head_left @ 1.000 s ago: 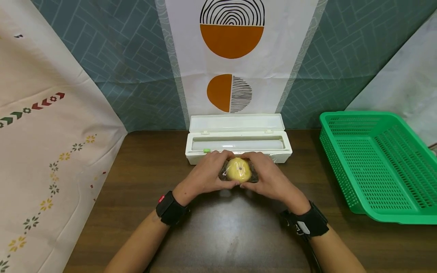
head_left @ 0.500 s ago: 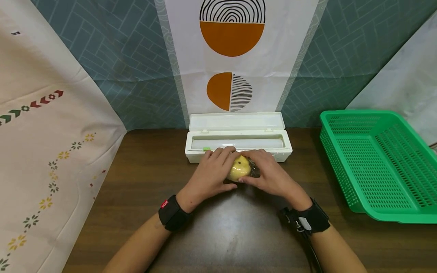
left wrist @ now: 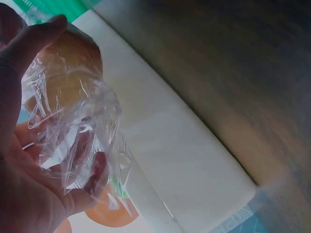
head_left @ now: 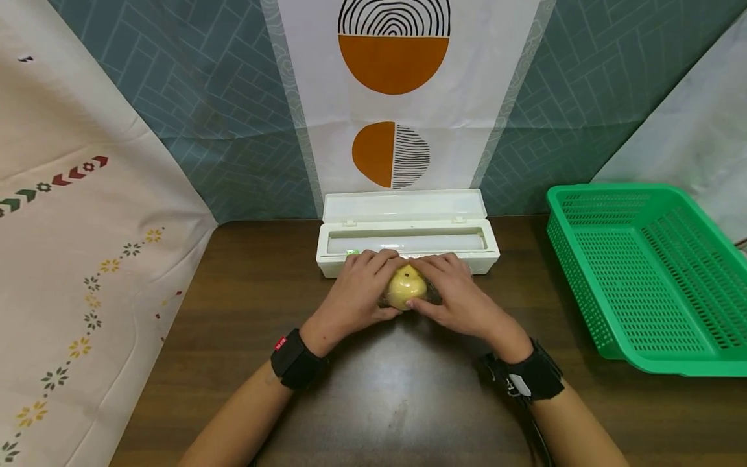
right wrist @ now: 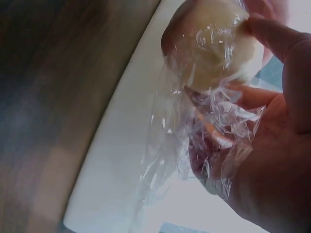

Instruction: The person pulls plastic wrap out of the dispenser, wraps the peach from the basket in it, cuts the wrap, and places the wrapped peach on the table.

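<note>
A round yellow fruit (head_left: 407,288) with a dark spot on top is in clear cling film, held between both hands in front of the white box. My left hand (head_left: 356,292) holds it from the left, with the thumb along its near lower side. My right hand (head_left: 461,295) grips its right side, thumb tip against the front. Loose, crumpled cling film (left wrist: 80,131) bunches between fruit and palm in the left wrist view. More slack film (right wrist: 167,131) hangs from the fruit in the right wrist view. Some fingertips are hidden behind the fruit.
Behind the hands, a white cling film dispenser (head_left: 327,266) stands with its lid (head_left: 403,207) up and a roll (head_left: 408,244) inside. A green plastic basket (head_left: 618,360) sits at the right on the brown wooden table (head_left: 245,285). Patterned cloths hang behind and at the sides.
The fruit has turned, so its dark spot moved from the middle of its visible side toward its far top. My left hand shifted its hold; its thumb came away and is back near the fruit.
</note>
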`<action>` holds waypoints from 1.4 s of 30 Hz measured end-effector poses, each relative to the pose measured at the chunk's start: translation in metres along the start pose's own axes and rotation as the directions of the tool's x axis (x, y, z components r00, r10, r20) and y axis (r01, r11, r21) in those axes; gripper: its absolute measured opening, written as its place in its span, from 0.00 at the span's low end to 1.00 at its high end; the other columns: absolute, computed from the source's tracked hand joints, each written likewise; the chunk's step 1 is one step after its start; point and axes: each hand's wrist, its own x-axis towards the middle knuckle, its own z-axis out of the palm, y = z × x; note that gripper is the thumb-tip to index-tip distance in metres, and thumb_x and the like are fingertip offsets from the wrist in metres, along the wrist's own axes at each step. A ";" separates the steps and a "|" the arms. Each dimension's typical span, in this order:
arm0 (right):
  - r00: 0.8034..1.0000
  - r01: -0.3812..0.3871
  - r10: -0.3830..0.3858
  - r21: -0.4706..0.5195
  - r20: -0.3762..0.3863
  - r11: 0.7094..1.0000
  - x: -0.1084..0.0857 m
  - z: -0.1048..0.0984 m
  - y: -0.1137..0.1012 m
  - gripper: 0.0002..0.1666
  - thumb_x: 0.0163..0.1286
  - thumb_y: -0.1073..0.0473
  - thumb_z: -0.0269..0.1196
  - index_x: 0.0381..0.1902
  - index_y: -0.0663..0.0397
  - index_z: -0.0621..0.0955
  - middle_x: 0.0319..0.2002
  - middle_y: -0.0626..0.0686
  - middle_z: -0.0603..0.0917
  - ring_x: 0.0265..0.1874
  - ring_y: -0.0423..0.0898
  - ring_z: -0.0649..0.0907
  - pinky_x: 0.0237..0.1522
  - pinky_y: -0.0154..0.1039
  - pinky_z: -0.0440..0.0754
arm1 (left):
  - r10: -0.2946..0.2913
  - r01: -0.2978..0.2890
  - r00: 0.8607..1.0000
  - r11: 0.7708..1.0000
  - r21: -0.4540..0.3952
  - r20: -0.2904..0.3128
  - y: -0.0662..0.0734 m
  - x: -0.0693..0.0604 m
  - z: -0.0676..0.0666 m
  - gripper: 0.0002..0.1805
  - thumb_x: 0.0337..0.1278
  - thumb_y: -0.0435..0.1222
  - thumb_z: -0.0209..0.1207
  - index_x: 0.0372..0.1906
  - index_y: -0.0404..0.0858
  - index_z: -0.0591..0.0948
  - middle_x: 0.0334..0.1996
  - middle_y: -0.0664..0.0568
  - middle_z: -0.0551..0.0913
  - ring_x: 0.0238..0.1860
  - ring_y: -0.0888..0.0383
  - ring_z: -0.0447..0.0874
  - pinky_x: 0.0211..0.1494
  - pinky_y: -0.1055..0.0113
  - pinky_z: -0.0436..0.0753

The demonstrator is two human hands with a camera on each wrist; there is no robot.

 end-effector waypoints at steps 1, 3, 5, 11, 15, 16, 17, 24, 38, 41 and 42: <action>1.000 -0.001 0.001 -0.020 -0.008 1.000 0.000 0.001 -0.002 0.42 0.69 0.44 0.74 0.74 0.56 0.76 0.66 0.56 0.80 0.61 0.57 0.75 0.57 0.63 0.71 | -0.003 0.003 1.000 1.000 -0.010 0.000 -0.001 0.000 -0.001 0.51 0.41 0.56 0.84 0.72 0.45 0.75 0.65 0.52 0.76 0.58 0.49 0.76 0.57 0.47 0.76; 1.000 -0.002 0.001 -0.060 -0.022 0.998 -0.001 0.003 -0.005 0.45 0.68 0.43 0.75 0.75 0.58 0.75 0.65 0.58 0.80 0.61 0.59 0.75 0.56 0.63 0.71 | -0.011 0.011 1.000 0.999 -0.031 0.001 -0.002 -0.001 -0.002 0.51 0.42 0.57 0.83 0.72 0.45 0.75 0.65 0.52 0.76 0.59 0.49 0.75 0.57 0.47 0.76; 0.999 0.005 -0.009 -0.099 -0.037 0.995 -0.001 0.006 -0.008 0.49 0.65 0.42 0.78 0.76 0.59 0.73 0.65 0.60 0.80 0.62 0.60 0.75 0.57 0.63 0.72 | -0.017 0.017 1.000 0.999 -0.050 0.004 -0.004 -0.001 -0.003 0.50 0.43 0.58 0.82 0.72 0.45 0.75 0.64 0.52 0.76 0.59 0.50 0.75 0.57 0.47 0.76; 0.990 0.045 -0.068 -0.181 -0.123 0.983 -0.001 0.012 -0.011 0.56 0.51 0.47 0.86 0.72 0.62 0.74 0.69 0.65 0.70 0.61 0.63 0.77 0.60 0.64 0.76 | -0.033 0.033 0.999 0.992 -0.118 0.001 -0.006 -0.001 -0.004 0.48 0.44 0.58 0.81 0.71 0.43 0.77 0.60 0.49 0.75 0.57 0.49 0.73 0.56 0.47 0.76; 0.979 0.092 -0.128 -0.223 -0.156 0.970 0.000 0.015 -0.011 0.54 0.50 0.52 0.87 0.70 0.64 0.74 0.67 0.63 0.74 0.61 0.62 0.79 0.62 0.61 0.78 | -0.040 0.039 0.999 0.988 -0.146 -0.002 -0.008 0.000 -0.004 0.46 0.46 0.58 0.80 0.69 0.42 0.79 0.59 0.48 0.76 0.56 0.49 0.73 0.56 0.48 0.76; 0.977 0.100 -0.139 -0.231 -0.161 0.968 0.000 0.016 -0.010 0.54 0.50 0.54 0.87 0.70 0.64 0.73 0.65 0.62 0.75 0.62 0.61 0.79 0.62 0.60 0.79 | -0.039 0.037 0.999 0.989 -0.143 -0.006 -0.008 0.000 -0.004 0.46 0.46 0.59 0.80 0.69 0.42 0.79 0.59 0.48 0.76 0.56 0.49 0.73 0.57 0.48 0.75; 0.975 0.106 -0.148 -0.236 -0.166 0.966 0.000 0.017 -0.010 0.52 0.51 0.55 0.86 0.70 0.64 0.73 0.65 0.62 0.76 0.62 0.60 0.79 0.62 0.59 0.79 | -0.038 0.036 0.999 0.991 -0.132 -0.011 -0.009 0.000 -0.004 0.46 0.46 0.59 0.80 0.69 0.42 0.79 0.59 0.48 0.76 0.56 0.48 0.73 0.57 0.48 0.75; 0.967 0.108 -0.159 -0.246 -0.198 0.963 0.001 0.019 -0.009 0.49 0.49 0.61 0.86 0.67 0.62 0.76 0.64 0.60 0.78 0.63 0.58 0.79 0.65 0.58 0.78 | -0.028 0.029 0.998 1.000 0.010 -0.057 -0.006 -0.002 -0.003 0.47 0.46 0.66 0.76 0.68 0.43 0.81 0.58 0.50 0.79 0.60 0.43 0.73 0.60 0.45 0.73; 0.970 0.083 -0.137 -0.255 -0.203 0.963 0.000 0.019 -0.008 0.52 0.50 0.59 0.87 0.70 0.62 0.74 0.63 0.59 0.80 0.63 0.58 0.80 0.63 0.58 0.79 | -0.169 0.175 0.983 0.980 0.095 -0.073 0.006 -0.005 -0.007 0.46 0.44 0.71 0.74 0.69 0.55 0.82 0.55 0.43 0.78 0.57 0.35 0.74 0.57 0.39 0.73; 0.972 0.076 -0.127 -0.249 -0.196 0.966 0.000 0.019 -0.009 0.51 0.51 0.59 0.86 0.70 0.61 0.73 0.62 0.59 0.81 0.62 0.58 0.81 0.63 0.57 0.79 | -0.192 0.201 0.978 0.974 0.109 -0.084 0.010 -0.006 -0.008 0.46 0.43 0.71 0.75 0.69 0.57 0.81 0.55 0.38 0.78 0.54 0.33 0.76 0.56 0.38 0.75; 0.973 0.073 -0.123 -0.247 -0.193 0.966 0.000 0.018 -0.009 0.51 0.52 0.59 0.86 0.69 0.60 0.73 0.62 0.59 0.81 0.61 0.58 0.81 0.63 0.57 0.79 | -0.197 0.206 0.977 0.972 0.116 -0.086 0.011 -0.006 -0.008 0.47 0.43 0.71 0.74 0.69 0.57 0.81 0.55 0.37 0.77 0.54 0.32 0.76 0.56 0.38 0.76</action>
